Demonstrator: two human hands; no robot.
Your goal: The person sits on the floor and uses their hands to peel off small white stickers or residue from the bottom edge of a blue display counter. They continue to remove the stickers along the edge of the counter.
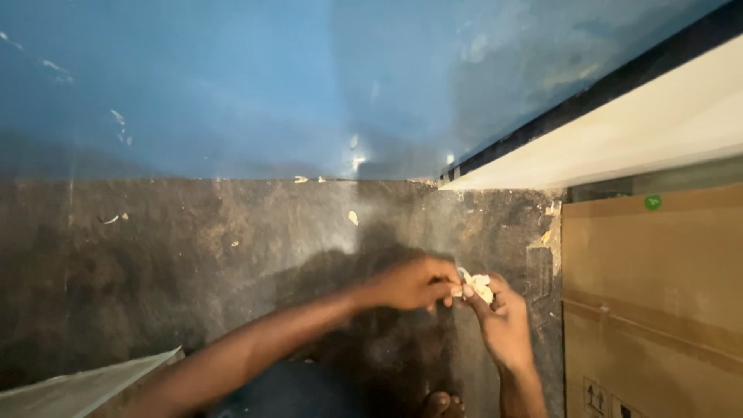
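Seen from above, two bare hands meet low in the picture over a dark, mottled floor [193,255]. The left hand [414,282] reaches in from the left on a long forearm, its fingers pressed together in a pinch on the edge of a small, crumpled pale-yellow scrap [478,286]. The right hand [503,321] comes up from below, and its grip also closes on the same scrap, thumb and fingertips nipping it from the other side. The scrap sits right between the two grips, held just above the floor; what it is made of cannot be told.

Beyond the grips, farther from the person, a blue wall [232,85] rises from the floor, scuffed and flecked with pale bits. A few similar pale flakes [353,217] lie on the floor just past the hands. To the right of the grips stands a brown cardboard box [650,302] with a small green sticker [652,202]. Above it, a long white board [619,131] slants toward the wall. Well to the left and nearer the person, the corner of a pale flat panel [93,383] shows. Just below the hands, a toe [443,404] peeks in.
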